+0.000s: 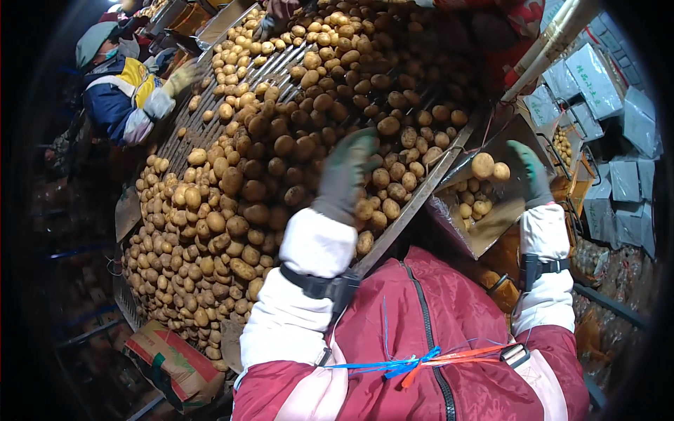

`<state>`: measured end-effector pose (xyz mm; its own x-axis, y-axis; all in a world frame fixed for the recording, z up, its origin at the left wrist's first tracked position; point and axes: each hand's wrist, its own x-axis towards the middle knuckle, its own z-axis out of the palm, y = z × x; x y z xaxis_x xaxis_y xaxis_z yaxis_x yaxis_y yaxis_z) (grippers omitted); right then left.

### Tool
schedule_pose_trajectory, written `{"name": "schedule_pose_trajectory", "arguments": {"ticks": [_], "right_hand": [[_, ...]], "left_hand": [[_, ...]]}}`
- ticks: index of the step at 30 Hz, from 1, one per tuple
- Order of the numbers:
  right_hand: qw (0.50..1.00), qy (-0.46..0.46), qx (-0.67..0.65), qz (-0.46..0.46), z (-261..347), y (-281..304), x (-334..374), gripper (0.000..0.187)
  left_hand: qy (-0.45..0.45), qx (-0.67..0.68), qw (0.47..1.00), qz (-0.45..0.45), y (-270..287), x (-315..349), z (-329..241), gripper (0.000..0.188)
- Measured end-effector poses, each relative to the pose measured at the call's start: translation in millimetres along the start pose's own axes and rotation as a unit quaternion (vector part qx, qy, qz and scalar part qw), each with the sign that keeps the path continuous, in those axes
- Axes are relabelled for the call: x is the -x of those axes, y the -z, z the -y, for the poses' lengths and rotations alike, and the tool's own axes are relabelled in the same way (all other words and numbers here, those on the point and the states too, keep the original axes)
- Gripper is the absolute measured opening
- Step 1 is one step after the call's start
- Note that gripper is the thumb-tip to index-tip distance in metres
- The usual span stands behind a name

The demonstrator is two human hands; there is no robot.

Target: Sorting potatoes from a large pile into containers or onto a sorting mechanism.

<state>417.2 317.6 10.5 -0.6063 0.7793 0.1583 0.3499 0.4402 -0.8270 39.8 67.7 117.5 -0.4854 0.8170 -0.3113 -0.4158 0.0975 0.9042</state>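
Note:
My left hand (345, 172), in a grey and green glove, is over the heap of potatoes (242, 182) on the slatted sorting table (188, 144). Its fingers look stretched out, slightly blurred, with nothing seen in them. At the right, my right hand (531, 174), gloved alike, hangs open over a plastic-lined cardboard box (495, 228). Just left of its fingers are two potatoes (484, 165), apart from the hand and seemingly above the box. More potatoes (472, 200) lie inside the box.
A metal rail (421, 193) edges the table beside the box. At the far left a co-worker (123, 88) reaches a gloved hand onto the table. Wrapped cartons (593, 81) are stacked at the right. A red and brown carton (174, 365) stands at the lower left.

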Motion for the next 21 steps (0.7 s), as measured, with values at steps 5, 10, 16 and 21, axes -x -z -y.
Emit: {"name": "schedule_pose_trajectory", "arguments": {"ticks": [5, 10, 16, 21], "right_hand": [[0.892, -0.276, -0.357, 0.017, 45.8, -16.3, 21.6, 0.037], [0.866, -0.324, -0.358, 0.127, 137.8, -141.7, 4.3, 0.028], [0.857, -0.297, -0.328, 0.262, 182.2, -223.0, -0.4, 0.036], [0.831, -0.327, -0.305, 0.330, 204.3, -278.0, 8.4, 0.040]], "left_hand": [[0.008, -0.237, 0.971, -0.031, 81.4, 26.5, 40.0, 0.038], [-0.235, -0.653, 0.719, 0.040, 59.1, 40.5, 114.8, 0.041], [0.028, -0.293, 0.956, 0.000, 109.2, 55.6, 89.1, 0.048], [0.082, 0.222, 0.954, -0.182, 160.6, 104.2, 34.2, 0.042]]}}
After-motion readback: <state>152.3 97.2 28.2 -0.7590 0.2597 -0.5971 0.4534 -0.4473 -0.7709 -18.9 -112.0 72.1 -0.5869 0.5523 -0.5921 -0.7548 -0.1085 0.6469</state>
